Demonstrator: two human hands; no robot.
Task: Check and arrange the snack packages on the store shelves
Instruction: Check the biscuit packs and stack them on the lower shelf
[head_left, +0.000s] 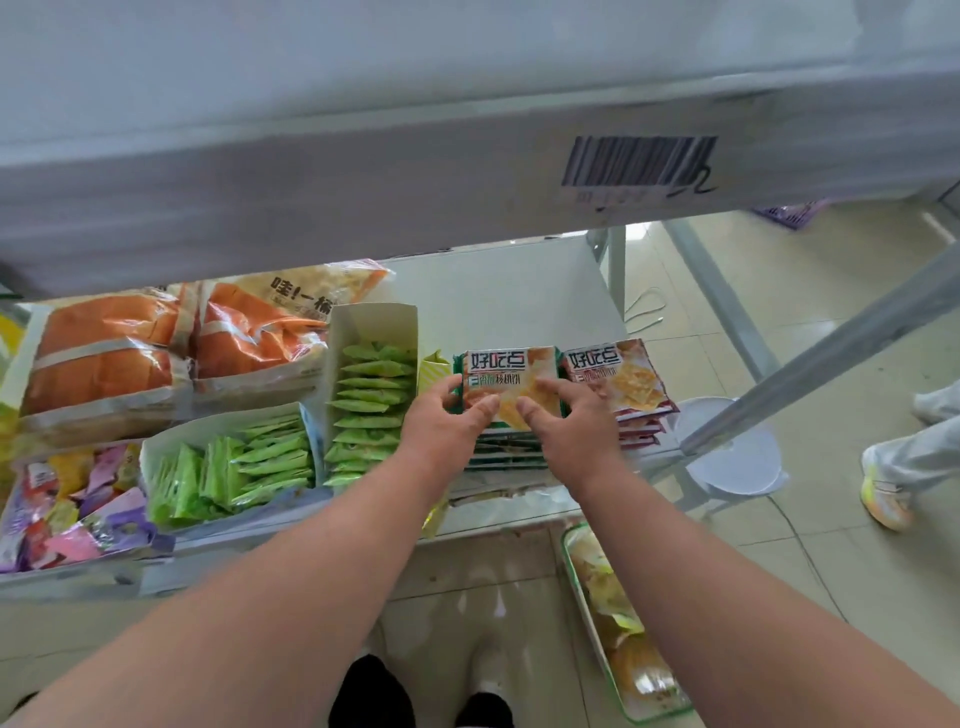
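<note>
Nearest, a shallow green-rimmed tray (618, 649) of crinkled snack bags sits on the tiled floor. Above it, the left hand (441, 423) and right hand (569, 428) pinch the glossy green-edged biscuit packet (506, 382) by its sides, atop a flat stack on the pale shelf (498, 296). Just right lies a red-edged stack (621, 379); left, white cardboard boxes (374, 317) hold green triangular sachets (371, 397).
</note>
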